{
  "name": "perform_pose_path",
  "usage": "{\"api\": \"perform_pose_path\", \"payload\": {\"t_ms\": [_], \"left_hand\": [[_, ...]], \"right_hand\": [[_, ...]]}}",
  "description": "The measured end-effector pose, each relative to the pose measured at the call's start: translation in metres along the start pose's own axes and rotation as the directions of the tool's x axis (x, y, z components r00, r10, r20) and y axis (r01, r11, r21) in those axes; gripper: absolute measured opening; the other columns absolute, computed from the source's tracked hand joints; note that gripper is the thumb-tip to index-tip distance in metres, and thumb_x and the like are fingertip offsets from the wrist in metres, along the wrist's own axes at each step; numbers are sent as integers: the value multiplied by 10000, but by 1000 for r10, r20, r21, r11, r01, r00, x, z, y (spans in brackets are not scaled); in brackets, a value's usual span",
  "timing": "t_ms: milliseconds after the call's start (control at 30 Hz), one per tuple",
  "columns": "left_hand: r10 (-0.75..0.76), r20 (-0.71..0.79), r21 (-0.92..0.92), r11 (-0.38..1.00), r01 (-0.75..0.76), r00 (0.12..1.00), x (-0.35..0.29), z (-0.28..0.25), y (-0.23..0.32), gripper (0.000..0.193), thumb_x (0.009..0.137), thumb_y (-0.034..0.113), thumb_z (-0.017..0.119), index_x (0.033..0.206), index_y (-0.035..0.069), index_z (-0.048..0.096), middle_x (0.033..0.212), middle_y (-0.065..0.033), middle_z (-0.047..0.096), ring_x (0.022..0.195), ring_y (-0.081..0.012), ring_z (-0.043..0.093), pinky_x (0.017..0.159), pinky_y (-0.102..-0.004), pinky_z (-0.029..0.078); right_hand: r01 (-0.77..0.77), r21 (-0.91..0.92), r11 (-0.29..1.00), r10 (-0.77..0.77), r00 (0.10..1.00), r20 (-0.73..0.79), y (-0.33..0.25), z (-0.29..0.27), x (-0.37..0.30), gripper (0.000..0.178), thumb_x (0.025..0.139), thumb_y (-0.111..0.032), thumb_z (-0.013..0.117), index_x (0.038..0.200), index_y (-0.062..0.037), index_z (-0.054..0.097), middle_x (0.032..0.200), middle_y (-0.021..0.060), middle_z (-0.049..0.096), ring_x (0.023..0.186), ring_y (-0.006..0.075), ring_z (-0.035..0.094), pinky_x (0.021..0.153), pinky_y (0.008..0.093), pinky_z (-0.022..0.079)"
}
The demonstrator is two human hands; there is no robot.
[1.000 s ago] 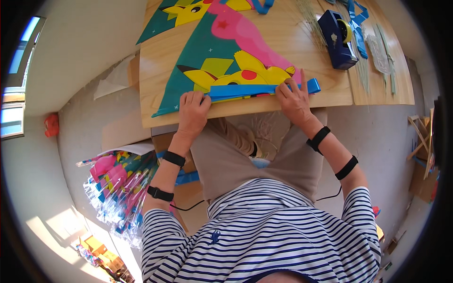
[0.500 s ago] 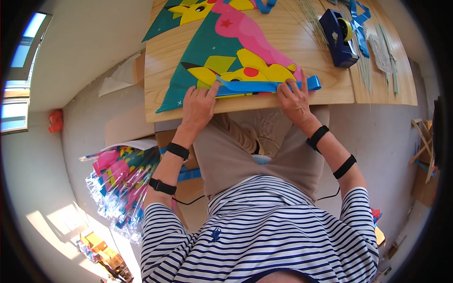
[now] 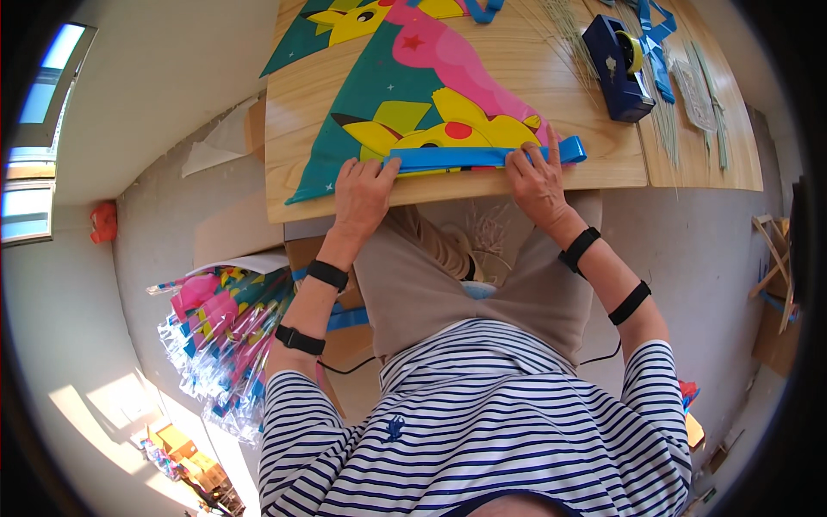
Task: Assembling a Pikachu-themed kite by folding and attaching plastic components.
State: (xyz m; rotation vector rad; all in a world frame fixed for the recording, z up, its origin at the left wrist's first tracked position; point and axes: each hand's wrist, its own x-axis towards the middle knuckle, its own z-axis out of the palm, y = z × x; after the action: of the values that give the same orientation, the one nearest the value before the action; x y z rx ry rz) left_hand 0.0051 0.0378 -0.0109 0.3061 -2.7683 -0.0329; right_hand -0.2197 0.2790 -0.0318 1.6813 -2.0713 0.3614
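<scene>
A triangular kite sheet [image 3: 362, 112], green and pink with a yellow cartoon figure, lies on the wooden table close to its front edge. Across its near part runs a flat blue ribbon [image 3: 452, 158], with a looped end past my right hand. My left hand [image 3: 363, 196] is closed at the ribbon's left end, thumb and fingers pinching it against the sheet. At the other side my right hand [image 3: 536, 179] has its fingers bent over the ribbon, pressing it down. Its fingertips partly hide what lies beneath.
Beyond the sheet is a second kite sheet [image 3: 301, 43]. A dark blue tape dispenser [image 3: 616, 73] stands at the right, near thin sticks [image 3: 663, 138], more blue ribbon [image 3: 662, 73] and a clear plastic box [image 3: 692, 93]. Bagged kites [image 3: 211, 345] are piled at my left.
The ribbon's left end, earlier twisted and raised to a point, now lies flat and straight. My left fingers have shifted slightly at that end; my right hand stays nearly in place.
</scene>
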Motion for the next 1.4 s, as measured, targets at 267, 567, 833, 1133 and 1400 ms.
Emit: {"api": "perform_pose_path", "payload": {"t_ms": [267,567,833,1133,1400], "left_hand": [[2,-58,42,999,1,998,-3,8,4,93,822,67,656,899,120,653,867,-68,605,895,-269,642,989,-476,488],[38,-89,-30,999,-41,995,1,8,2,86,801,46,647,883,72,652,997,-73,640,1038,-269,621,939,-449,467],[49,39,-193,980,-40,998,14,2,-11,119,817,18,638,922,65,670,975,-77,669,1039,-288,637,928,-433,467],[-61,446,-220,960,175,893,61,-3,-42,140,913,128,678,1045,92,709,1022,-120,737,971,-340,681,836,-453,509],[-85,500,-233,945,229,862,66,16,-54,212,935,201,644,1112,105,708,1022,-126,729,974,-349,673,780,-476,528]], "right_hand": [[-2,17,1000,2,1000,-2,1,3,-2,191,780,-35,653,960,10,697,919,80,598,1062,272,624,1208,678,290],[-62,50,997,62,998,12,1,0,-1,138,798,-45,634,927,-38,683,938,75,587,1073,284,607,1186,691,279],[-163,146,976,137,975,174,16,-5,21,48,805,-66,657,838,-75,691,923,81,630,1130,314,584,1129,746,293],[-290,166,943,185,866,464,41,-1,53,70,887,-99,668,916,-73,725,919,96,735,1111,341,627,1083,779,308],[-335,175,926,181,800,573,44,2,64,216,915,-110,636,1127,-112,678,940,150,736,1145,382,629,1068,810,281]]}}
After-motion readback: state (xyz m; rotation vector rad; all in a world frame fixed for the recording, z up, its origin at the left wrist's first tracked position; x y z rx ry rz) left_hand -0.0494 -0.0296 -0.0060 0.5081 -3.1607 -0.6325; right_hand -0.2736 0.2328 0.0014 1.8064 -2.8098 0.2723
